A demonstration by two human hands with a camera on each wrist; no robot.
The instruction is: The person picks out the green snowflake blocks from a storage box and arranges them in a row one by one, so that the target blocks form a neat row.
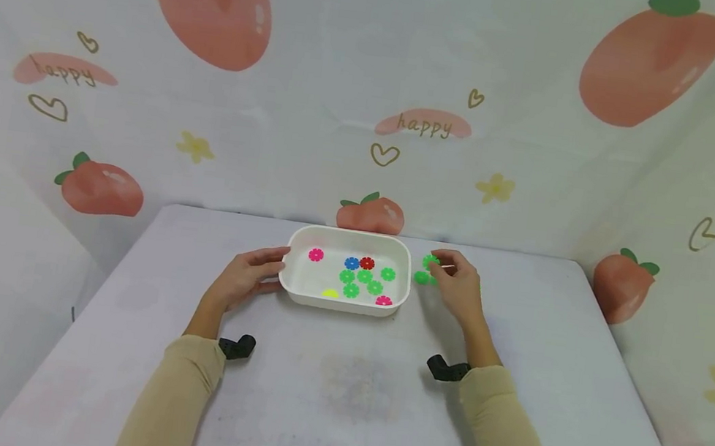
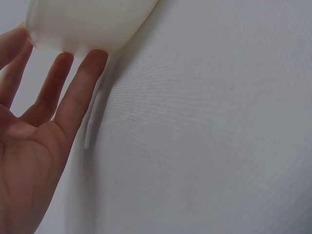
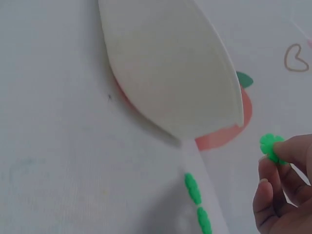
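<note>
A white tray [image 1: 288,283] sits mid-table and holds several flower-shaped plastic pieces in green, pink, blue, red and yellow. My left hand [image 1: 250,275] rests open against the tray's left wall, straight fingers [image 2: 78,87] touching its rim [image 2: 68,46]. To the right of the tray, my right hand [image 1: 457,282] pinches a green flower piece [image 1: 430,261] [image 3: 269,145] in its fingertips, just above the table. Two more green pieces [image 1: 422,277] [image 3: 193,188] lie on the table below that hand, beside the tray [image 3: 170,73].
The table [image 1: 351,399] is covered in pale cloth, and peach-print curtains close it in behind and on both sides. Black wrist-camera mounts [image 1: 236,346] show at both sleeves.
</note>
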